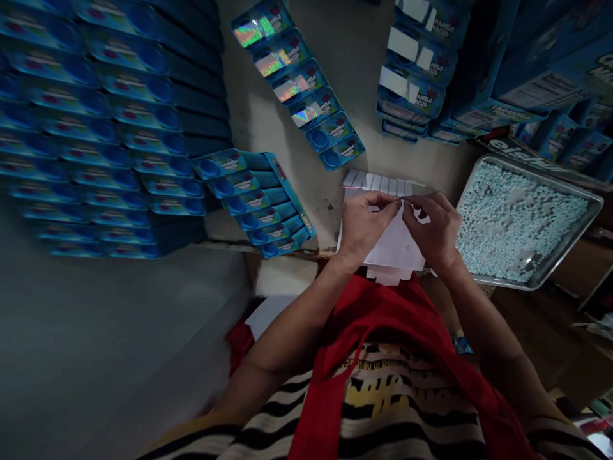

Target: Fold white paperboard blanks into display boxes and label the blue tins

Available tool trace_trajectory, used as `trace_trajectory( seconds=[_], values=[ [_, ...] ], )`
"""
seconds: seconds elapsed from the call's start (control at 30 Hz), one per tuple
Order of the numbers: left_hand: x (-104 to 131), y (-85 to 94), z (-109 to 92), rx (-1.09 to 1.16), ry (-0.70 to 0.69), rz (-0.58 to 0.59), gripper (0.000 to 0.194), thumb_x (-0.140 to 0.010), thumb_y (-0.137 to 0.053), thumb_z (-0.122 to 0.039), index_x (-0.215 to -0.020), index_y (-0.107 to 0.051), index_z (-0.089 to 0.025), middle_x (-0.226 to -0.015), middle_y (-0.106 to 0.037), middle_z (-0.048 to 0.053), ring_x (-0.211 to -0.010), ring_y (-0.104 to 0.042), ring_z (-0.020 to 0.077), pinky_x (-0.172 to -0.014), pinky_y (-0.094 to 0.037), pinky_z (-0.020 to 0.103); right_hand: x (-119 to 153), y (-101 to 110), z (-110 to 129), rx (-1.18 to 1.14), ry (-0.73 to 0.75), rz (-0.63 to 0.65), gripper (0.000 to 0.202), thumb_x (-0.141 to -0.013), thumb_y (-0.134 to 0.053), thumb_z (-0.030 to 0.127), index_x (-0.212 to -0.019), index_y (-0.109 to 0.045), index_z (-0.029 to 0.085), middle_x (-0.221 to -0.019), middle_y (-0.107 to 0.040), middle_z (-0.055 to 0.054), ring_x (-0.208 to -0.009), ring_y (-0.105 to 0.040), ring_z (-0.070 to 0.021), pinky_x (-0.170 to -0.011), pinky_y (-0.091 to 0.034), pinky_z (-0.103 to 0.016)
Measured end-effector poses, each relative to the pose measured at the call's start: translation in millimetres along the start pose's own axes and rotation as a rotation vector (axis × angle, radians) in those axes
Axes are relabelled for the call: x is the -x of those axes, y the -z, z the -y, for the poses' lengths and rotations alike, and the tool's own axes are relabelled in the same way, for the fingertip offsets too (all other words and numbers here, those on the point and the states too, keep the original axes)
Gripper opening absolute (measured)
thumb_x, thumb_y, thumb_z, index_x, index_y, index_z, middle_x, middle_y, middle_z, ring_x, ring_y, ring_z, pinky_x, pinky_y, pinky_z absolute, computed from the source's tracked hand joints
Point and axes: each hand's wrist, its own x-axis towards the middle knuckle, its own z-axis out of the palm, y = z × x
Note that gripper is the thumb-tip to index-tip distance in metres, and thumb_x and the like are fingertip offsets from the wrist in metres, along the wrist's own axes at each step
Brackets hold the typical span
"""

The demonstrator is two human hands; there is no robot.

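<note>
My left hand (366,220) and my right hand (433,223) meet fingertip to fingertip above a white sheet (390,246). Both are closed in a pinch, with something too small to name between the fingers. Along the far edge of the sheet runs a row of pale, shiny rectangles (378,183). Just right of my right hand, a metal tray (539,285) holds a layer of small light-blue pellets (522,220).
Stacked blue boxes (96,121) fill the left. A slanting row of blue boxes (330,131), some with shiny rectangles, lies ahead; another row (261,204) lies nearer. More boxes (412,83) and large blue cartons (541,76) stand at right. White paper (285,278) is by the table edge.
</note>
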Motion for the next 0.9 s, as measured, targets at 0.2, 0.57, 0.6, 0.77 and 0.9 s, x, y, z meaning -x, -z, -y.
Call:
trace_trajectory(
  seconds=[0.2, 0.57, 0.6, 0.77, 0.9],
  values=[
    [0, 1.5, 4, 0.017, -0.019, 0.028, 0.006, -0.081, -0.081, -0.026, -0.081, -0.083, -0.021, -0.081, -0.08, 0.002, -0.077, -0.071, 0.0172, -0.078, -0.055, 0.03, -2, -2, -2, -0.051, 0.006, 0.038, 0.017, -0.096, -0.064, 0.023, -0.091, -0.081, 0.024, -0.077, -0.072, -0.002, -0.067, -0.064, -0.0145, -0.068, -0.054, -0.031],
    [-5, 6.1, 4, -0.072, -0.067, 0.056, 0.006, -0.08, -0.074, -0.02, -0.081, -0.08, -0.02, -0.082, -0.079, 0.002, -0.081, -0.07, 0.017, -0.079, -0.055, 0.029, -5, 0, -6, -0.105, 0.03, 0.099, 0.017, -0.095, -0.064, 0.021, -0.093, -0.082, 0.023, -0.077, -0.073, -0.002, -0.065, -0.065, -0.0133, -0.064, -0.054, -0.028],
    [-5, 6.7, 4, -0.081, -0.074, 0.069, 0.006, -0.08, -0.073, -0.02, -0.081, -0.079, -0.02, -0.082, -0.079, 0.002, -0.08, -0.07, 0.0171, -0.078, -0.055, 0.029, -5, 0, -7, -0.112, 0.029, 0.109, 0.017, -0.095, -0.065, 0.021, -0.093, -0.082, 0.023, -0.077, -0.073, -0.001, -0.065, -0.065, -0.0127, -0.063, -0.053, -0.027],
    [-9, 8.4, 5, -0.099, -0.088, 0.111, 0.005, -0.078, -0.072, -0.018, -0.08, -0.076, -0.021, -0.083, -0.078, 0.001, -0.082, -0.069, 0.0173, -0.082, -0.055, 0.03, -6, 0, -9, -0.145, 0.035, 0.129, 0.016, -0.094, -0.066, 0.02, -0.093, -0.082, 0.023, -0.077, -0.074, -0.001, -0.062, -0.063, -0.011, -0.062, -0.053, -0.026],
    [-10, 8.4, 5, -0.104, -0.087, 0.133, 0.006, -0.078, -0.07, -0.018, -0.079, -0.075, -0.021, -0.083, -0.077, 0.001, -0.081, -0.069, 0.017, -0.079, -0.054, 0.03, -6, 0, -11, -0.169, 0.025, 0.14, 0.017, -0.095, -0.065, 0.02, -0.093, -0.082, 0.023, -0.078, -0.074, 0.0, -0.061, -0.062, -0.0107, -0.063, -0.053, -0.026]
  ],
)
